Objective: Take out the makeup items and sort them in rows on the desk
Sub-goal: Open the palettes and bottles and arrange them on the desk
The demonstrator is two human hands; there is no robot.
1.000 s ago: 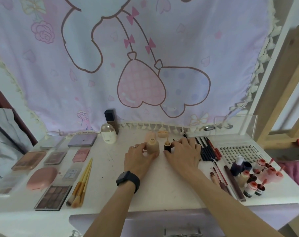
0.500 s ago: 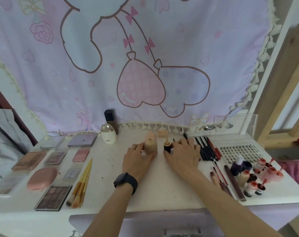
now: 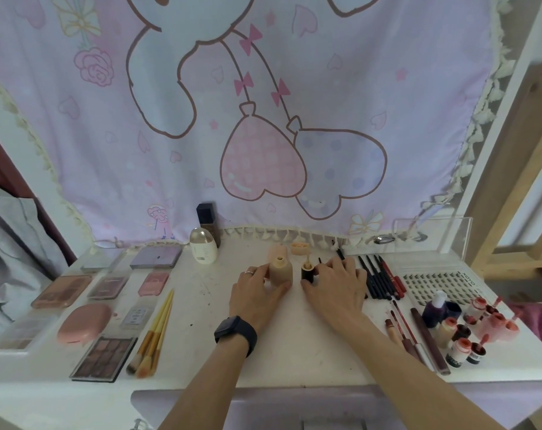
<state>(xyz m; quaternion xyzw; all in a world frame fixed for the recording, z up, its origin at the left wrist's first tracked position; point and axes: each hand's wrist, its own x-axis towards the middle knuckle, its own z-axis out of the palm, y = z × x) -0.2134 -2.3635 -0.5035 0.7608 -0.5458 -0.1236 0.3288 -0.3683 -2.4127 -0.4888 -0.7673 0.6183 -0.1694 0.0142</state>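
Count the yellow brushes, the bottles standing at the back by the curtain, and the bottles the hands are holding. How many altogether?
Yellow brushes: 3
Bottles by the curtain: 2, a white bottle and a dark bottle
Bottles in the hands: 2, a tan bottle in the left hand and a black bottle in the right hand
Total: 7

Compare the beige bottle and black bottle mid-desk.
The beige bottle is taller and wider than the black bottle. The beige bottle is pale throughout; the black bottle is dark with a tan top. The left hand holds the beige bottle, the right hand the black bottle. Both stand upright on the desk.
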